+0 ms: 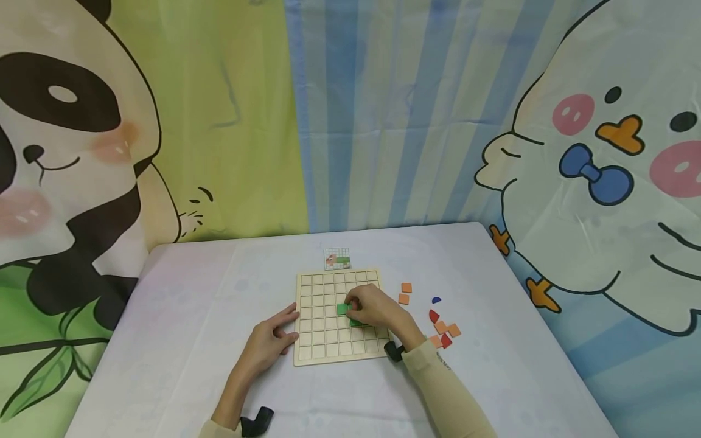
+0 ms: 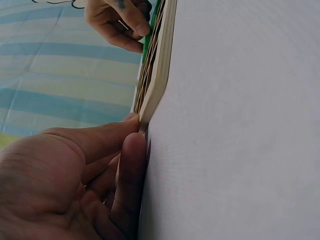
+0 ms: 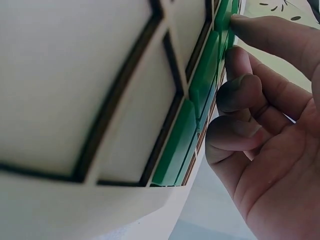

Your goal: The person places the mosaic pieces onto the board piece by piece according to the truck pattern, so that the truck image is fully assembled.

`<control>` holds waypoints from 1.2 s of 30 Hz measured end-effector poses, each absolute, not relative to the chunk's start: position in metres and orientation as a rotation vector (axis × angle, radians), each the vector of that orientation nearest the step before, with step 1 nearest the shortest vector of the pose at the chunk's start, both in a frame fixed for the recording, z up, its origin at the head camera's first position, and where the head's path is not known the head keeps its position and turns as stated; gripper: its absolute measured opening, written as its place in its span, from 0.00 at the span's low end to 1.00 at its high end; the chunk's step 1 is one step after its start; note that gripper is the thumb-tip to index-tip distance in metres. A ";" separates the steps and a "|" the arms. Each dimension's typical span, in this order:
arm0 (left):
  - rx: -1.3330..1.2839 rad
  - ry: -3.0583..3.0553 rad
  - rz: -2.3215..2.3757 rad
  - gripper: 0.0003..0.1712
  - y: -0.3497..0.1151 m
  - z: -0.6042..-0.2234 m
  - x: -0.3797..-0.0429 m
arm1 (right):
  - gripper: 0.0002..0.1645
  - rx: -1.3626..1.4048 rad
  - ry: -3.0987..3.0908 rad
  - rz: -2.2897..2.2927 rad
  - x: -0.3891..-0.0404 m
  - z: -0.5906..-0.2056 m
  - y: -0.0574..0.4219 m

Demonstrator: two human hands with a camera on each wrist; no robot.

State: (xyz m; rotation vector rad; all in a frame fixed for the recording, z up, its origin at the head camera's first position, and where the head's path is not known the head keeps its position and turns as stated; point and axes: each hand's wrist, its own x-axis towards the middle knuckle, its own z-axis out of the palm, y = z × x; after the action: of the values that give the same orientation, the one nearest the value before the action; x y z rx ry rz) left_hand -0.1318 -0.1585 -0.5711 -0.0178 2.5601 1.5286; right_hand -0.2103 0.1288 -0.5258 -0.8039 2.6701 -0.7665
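A pale wooden grid board (image 1: 317,351) lies on the table. Green square tiles (image 1: 342,309) sit in cells near its middle; several green tiles (image 3: 176,142) line up in the right wrist view. My right hand (image 1: 372,306) is over the board, pinching a green tile between thumb and finger, its other fingers curled. In the right wrist view, the fingertips (image 3: 238,19) are right at the tile's surface. My left hand (image 1: 265,342) touches the board's left edge with fingertips and thumb, the fingers only slightly bent.
A small picture card (image 1: 336,259) with a gridded pattern lies behind the board. To the right are loose orange squares (image 1: 406,287), red pieces (image 1: 434,316) and a blue half-round piece (image 1: 436,300). Printed curtains (image 1: 383,121) hang behind the white table (image 1: 219,292).
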 end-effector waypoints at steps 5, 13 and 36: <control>-0.024 2.559 1.527 0.33 -0.159 -0.572 -0.132 | 0.13 -0.803 2.667 -0.768 -0.211 -0.526 0.129; -0.024 2.555 1.529 0.33 -0.159 -0.572 -0.132 | 0.14 -0.795 2.664 -0.770 -0.210 -0.527 0.129; -0.019 2.564 1.526 0.33 -0.158 -0.572 -0.132 | 0.14 -0.772 2.721 -0.751 -0.201 -0.522 0.145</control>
State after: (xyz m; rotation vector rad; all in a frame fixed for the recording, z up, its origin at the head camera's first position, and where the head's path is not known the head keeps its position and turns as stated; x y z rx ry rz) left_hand -0.1319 -0.1584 -0.5719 -0.0194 2.5638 1.5263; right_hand -0.2011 0.1447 -0.5216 -0.7722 2.7206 -0.7509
